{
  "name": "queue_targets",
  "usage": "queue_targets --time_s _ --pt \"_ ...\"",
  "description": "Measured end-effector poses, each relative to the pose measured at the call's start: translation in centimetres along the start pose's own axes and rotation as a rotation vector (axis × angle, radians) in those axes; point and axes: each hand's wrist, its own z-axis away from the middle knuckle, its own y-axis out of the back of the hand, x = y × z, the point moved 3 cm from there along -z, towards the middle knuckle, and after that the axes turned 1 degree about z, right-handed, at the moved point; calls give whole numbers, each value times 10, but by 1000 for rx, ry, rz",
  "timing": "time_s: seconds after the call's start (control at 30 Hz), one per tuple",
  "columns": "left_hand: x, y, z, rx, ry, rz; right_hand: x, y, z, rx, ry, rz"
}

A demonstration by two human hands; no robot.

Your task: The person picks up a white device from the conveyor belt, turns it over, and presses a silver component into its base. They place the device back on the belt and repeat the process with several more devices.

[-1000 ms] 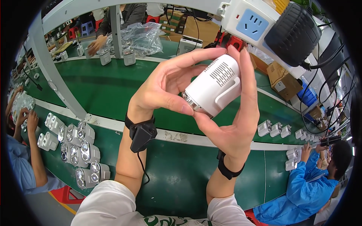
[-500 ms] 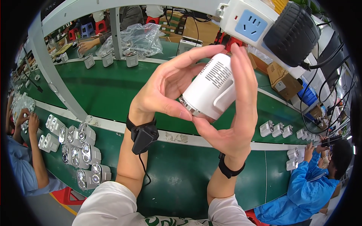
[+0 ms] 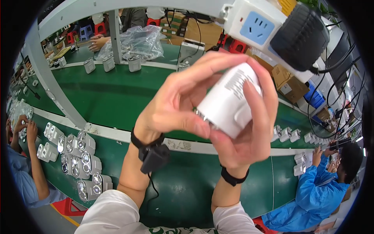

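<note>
Between both hands, above the green workbench, I hold a white device (image 3: 226, 104) with a rounded oblong casing, slotted vents and a raised, handle-like strip. It is tilted, its shiny metallic end pointing down and left. My left hand (image 3: 171, 103) grips its left side, thumb near the metallic end and fingers curled over the top. My right hand (image 3: 259, 124) wraps the right side, one finger lying across the vents. The fingers blur slightly. Similar white units with round shiny lenses (image 3: 80, 150) stand grouped on the bench at left.
A power strip (image 3: 255, 27) with a black adapter (image 3: 300, 37) hangs close above my right hand. A metal post (image 3: 54, 78) rises at left. More white units line the green belt (image 3: 117, 89). Co-workers sit at left and at right, one in a blue jacket (image 3: 317, 191).
The device has moved slightly right and down and turned in my hands. A right-hand finger has shifted across the vents, covering part of them.
</note>
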Motion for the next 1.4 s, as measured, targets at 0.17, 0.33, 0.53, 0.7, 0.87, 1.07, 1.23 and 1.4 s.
queue_targets --time_s 0.17,0.33,0.53,0.7,0.87,1.07,1.23,1.4 --pt "-11 3 1 92 44 39 10 -4 7 44 -172 -174" --pt "-6 12 4 197 -31 -60 4 -23 -1 308 -588 -858" --pt "-2 16 3 148 -128 -198 0 -8 7 242 -917 -938" --pt "-6 15 1 113 -178 -381 6 -4 16 47 -1100 -1203" --pt "-10 2 0 259 -121 -388 -1 -15 24 209 -998 -1202" --pt "1 -2 -2 164 -181 -431 -9 -17 22 244 -979 -1212" --pt "7 -11 -1 146 -177 -563 -19 -14 20 277 -996 -1183" --pt "9 -10 2 106 -225 -637 -26 -14 18 298 -1025 -1198"
